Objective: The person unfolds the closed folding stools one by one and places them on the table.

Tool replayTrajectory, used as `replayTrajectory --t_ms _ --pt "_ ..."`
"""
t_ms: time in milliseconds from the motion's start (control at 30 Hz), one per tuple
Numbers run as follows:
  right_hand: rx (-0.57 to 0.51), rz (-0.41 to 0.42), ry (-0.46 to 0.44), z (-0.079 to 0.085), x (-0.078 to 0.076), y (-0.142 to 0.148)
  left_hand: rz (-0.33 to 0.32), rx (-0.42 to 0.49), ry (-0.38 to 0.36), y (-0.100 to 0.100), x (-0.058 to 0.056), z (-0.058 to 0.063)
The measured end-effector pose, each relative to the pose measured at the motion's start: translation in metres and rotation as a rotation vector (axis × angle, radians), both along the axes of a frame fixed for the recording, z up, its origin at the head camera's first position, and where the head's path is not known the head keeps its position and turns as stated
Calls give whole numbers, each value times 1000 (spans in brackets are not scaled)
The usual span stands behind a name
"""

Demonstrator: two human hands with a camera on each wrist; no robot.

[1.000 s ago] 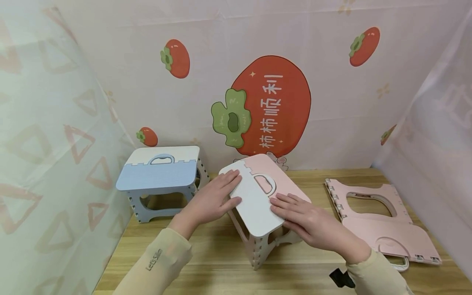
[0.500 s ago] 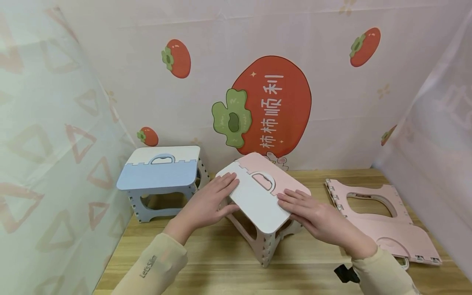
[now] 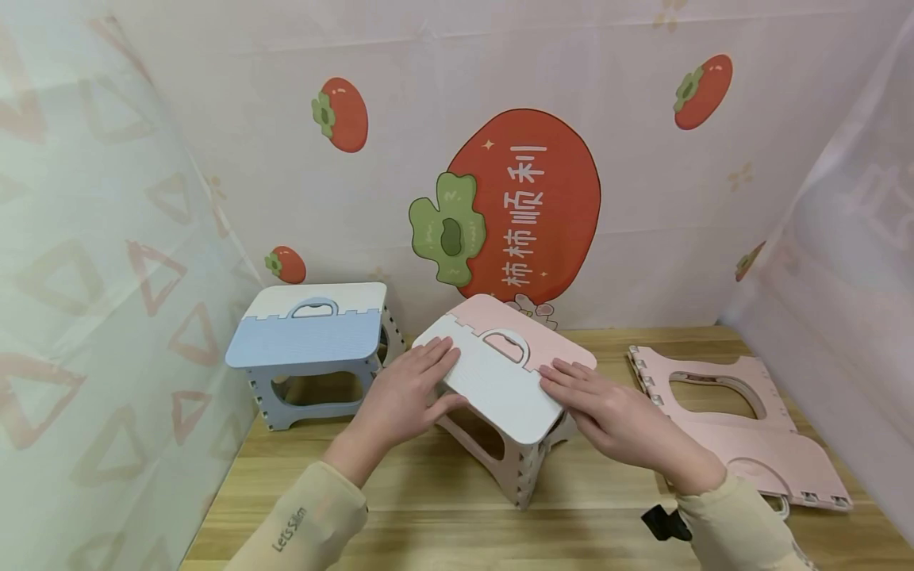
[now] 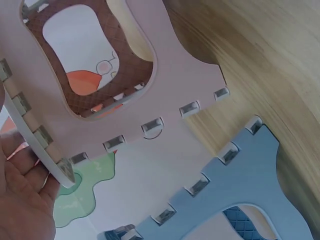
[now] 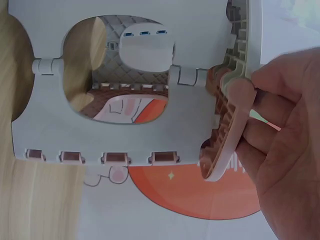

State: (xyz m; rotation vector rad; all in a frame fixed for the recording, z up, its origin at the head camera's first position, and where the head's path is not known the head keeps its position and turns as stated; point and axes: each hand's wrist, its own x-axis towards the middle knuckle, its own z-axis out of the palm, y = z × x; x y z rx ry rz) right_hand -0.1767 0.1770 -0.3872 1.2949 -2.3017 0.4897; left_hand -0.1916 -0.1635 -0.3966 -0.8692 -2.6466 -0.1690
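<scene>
A folding step stool point(image 3: 493, 388) with a half-white, half-pink top stands unfolded on its legs, turned at an angle. My left hand point(image 3: 408, 390) lies on the left end of its top, fingers extended, thumb out along the near edge. Across the right end rests my right hand point(image 3: 616, 414), its fingers straight over the white and pink seam. The left wrist view shows the stool's pink leg panel point(image 4: 172, 65) beside the left palm point(image 4: 25, 205). Under the right palm point(image 5: 287, 145), the right wrist view shows a white leg panel point(image 5: 192, 137) and the ribbed underside of the top.
A blue and white folding stool point(image 3: 307, 341) stands unfolded at the left, near the back sheet. To the right, a pink folding stool point(image 3: 757, 452) lies folded flat on the wooden table point(image 3: 428, 515). Printed sheets point(image 3: 643, 198) hang at the back and both sides.
The white and pink stool has turned counterclockwise under both hands. Its near corner swung right and its left corner shifted left. The other two stools stayed in place.
</scene>
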Motion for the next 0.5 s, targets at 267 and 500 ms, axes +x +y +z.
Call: replayTrajectory --t_ms 267,500 --pt "52 -94 -70 2 6 -9 87 -6 73 11 7 3" --pt "58 -141 -36 -1 6 -17 113 -14 182 15 9 1"
